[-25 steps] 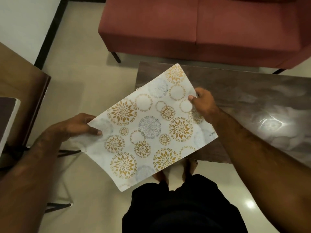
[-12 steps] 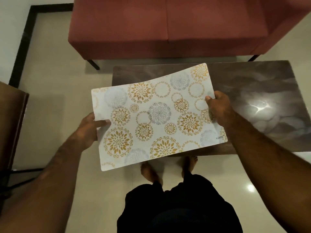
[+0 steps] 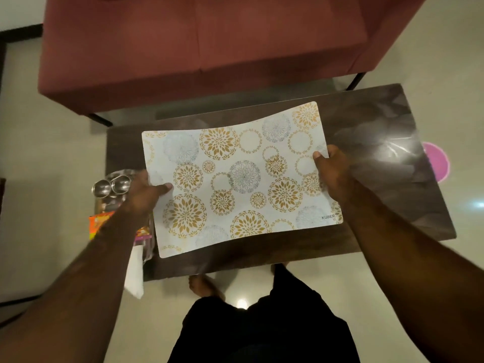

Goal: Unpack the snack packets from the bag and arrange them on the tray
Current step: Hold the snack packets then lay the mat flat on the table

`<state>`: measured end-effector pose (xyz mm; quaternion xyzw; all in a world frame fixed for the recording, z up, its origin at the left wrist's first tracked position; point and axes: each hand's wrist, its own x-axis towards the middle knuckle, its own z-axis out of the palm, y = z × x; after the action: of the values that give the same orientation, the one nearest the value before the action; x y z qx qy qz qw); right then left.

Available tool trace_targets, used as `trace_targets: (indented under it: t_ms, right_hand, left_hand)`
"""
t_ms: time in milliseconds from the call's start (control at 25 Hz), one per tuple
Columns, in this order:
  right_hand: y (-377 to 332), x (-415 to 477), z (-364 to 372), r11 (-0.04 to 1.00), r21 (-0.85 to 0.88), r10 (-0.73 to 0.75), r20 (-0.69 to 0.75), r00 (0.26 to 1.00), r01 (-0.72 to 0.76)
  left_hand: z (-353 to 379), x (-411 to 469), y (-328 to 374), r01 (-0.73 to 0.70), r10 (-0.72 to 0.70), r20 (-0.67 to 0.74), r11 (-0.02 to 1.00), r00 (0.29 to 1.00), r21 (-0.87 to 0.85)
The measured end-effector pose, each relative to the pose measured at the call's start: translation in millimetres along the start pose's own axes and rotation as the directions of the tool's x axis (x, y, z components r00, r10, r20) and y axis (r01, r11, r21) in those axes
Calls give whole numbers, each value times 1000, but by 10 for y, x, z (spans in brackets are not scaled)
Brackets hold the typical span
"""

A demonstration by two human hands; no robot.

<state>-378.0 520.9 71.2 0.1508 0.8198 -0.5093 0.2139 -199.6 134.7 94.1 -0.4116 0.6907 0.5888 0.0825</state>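
Note:
A white placemat point(image 3: 243, 179) printed with gold and grey flower circles hangs flat just above the dark coffee table point(image 3: 379, 205). My left hand point(image 3: 144, 192) pinches its left edge and my right hand point(image 3: 331, 174) pinches its right edge. Under my left forearm at the table's left end lies a clear bag point(image 3: 117, 205). Small steel bowls point(image 3: 111, 186) and an orange snack packet point(image 3: 98, 224) show through it. A white paper point(image 3: 135, 273) sticks out below the bag. No tray is in view.
A red sofa point(image 3: 204, 43) stands close behind the table. A pink round object point(image 3: 437, 163) lies on the floor past the table's right end. My bare feet point(image 3: 204, 286) are at the table's near edge.
The placemat has swung level and moved right, over the middle of the table. My view has shifted, so the bag with bowls and a snack packet at the table's left end now shows.

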Motion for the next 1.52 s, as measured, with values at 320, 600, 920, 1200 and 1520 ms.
trace_targets:
  t_ms: [320,600,920,1200,1520]
  right_hand:
    - [458,1376,-847,993,-46,108,-22,994,-109]
    - [880,2464,-946,990,-50,127,-78,989,-131]
    - [1103,3017,-821,972,-217,41,-201,979,-85]
    - [1239,3138,-886,878,-477,-101,-276,956,-45]
    - [1202,2796,-696,609,-765,-287,36,957,211]
  left_hand:
    - [1726,846,258,16,-14,-20,992,1000,124]
    - [2527,1762,192,9,-1,-49,986,999,164]
    - [2944,2359,13,69,-38,-110,955,993,289]
    - [3018,2389,36,87,-59,-67,794,996,602]
    - [3101,2134,5,-297,303,206,295,930,908]
